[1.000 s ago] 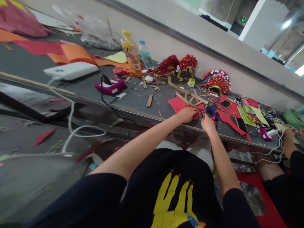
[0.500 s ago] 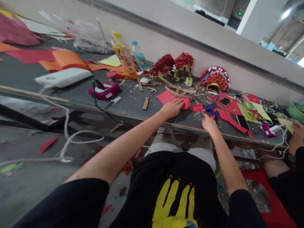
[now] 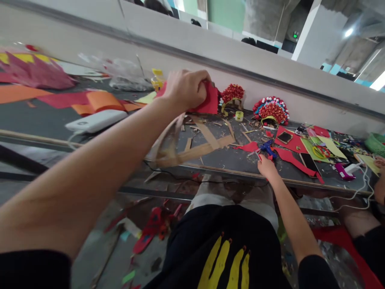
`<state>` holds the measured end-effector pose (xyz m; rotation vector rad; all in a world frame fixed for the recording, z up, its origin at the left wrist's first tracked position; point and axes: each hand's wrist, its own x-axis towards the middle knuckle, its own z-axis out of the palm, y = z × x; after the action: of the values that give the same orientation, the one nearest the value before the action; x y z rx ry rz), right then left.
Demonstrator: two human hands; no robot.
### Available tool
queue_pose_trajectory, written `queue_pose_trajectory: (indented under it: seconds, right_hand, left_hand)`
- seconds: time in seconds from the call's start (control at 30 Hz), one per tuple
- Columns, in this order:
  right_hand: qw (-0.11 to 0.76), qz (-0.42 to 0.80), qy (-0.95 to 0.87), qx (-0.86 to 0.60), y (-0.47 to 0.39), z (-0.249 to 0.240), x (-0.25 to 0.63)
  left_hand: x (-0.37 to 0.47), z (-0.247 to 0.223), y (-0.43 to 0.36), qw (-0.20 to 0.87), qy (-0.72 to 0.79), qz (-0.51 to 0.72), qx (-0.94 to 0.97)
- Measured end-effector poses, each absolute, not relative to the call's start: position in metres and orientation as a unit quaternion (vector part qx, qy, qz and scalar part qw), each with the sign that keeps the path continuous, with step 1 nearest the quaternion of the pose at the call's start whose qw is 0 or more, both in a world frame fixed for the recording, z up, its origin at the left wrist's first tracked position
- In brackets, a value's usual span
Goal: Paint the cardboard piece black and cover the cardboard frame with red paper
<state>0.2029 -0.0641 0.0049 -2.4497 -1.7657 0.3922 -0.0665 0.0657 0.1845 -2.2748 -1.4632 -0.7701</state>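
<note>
My left hand (image 3: pixel 188 90) is raised over the back of the table, fingers closed on a folded sheet of red paper (image 3: pixel 209 102). Below it, blurred brown cardboard strips (image 3: pixel 207 148) stand tilted toward the front edge; whether my hand also grips them is hidden. My right hand (image 3: pixel 266 165) stays low near the front edge, closed on a small tool with a grey blade and a bit of red, apparently scissors (image 3: pixel 258 154). Just beyond it lies a blue glue gun (image 3: pixel 267 149), beside a cut red paper piece (image 3: pixel 250 147).
Two red ruffled headpieces, one plain (image 3: pixel 233 93) and one with white beads (image 3: pixel 272 108), stand by the wall. A white power bank (image 3: pixel 98 120) lies left. A phone (image 3: pixel 310 161), red strip (image 3: pixel 296 161) and purple device (image 3: pixel 344 170) lie right. Another person's hand (image 3: pixel 379 162) shows far right.
My left hand has lifted the red paper from the table, up and to the left. Cardboard strips have shifted toward the front edge. My right hand has barely moved.
</note>
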Motion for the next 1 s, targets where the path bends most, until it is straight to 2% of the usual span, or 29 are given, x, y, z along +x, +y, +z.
queue_pose_trajectory:
  seconds: [0.1, 0.3, 0.4, 0.63, 1.0]
  right_hand:
    - [0.047, 0.127, -0.583, -0.801, -0.063, 0.004, 0.203]
    - [0.046, 0.133, -0.588, -0.797, -0.065, 0.003, 0.206]
    - [0.048, 0.140, -0.590, -0.794, -0.068, 0.003, 0.208]
    - [0.045, 0.137, -0.593, -0.792, -0.069, 0.005, 0.205]
    - [0.044, 0.132, -0.589, -0.796, -0.069, 0.003, 0.204]
  left_hand:
    - [-0.047, 0.168, 0.065, 0.068, -0.525, -0.080, -0.845]
    - [-0.001, 0.049, 0.072, -0.060, -0.448, 0.061, -0.890]
    - [0.003, 0.017, 0.082, -0.087, -0.427, 0.061, -0.898]
    - [-0.024, 0.007, 0.094, -0.104, -0.396, 0.014, -0.912]
    - [-0.040, -0.019, 0.035, -0.057, -0.446, -0.046, -0.892]
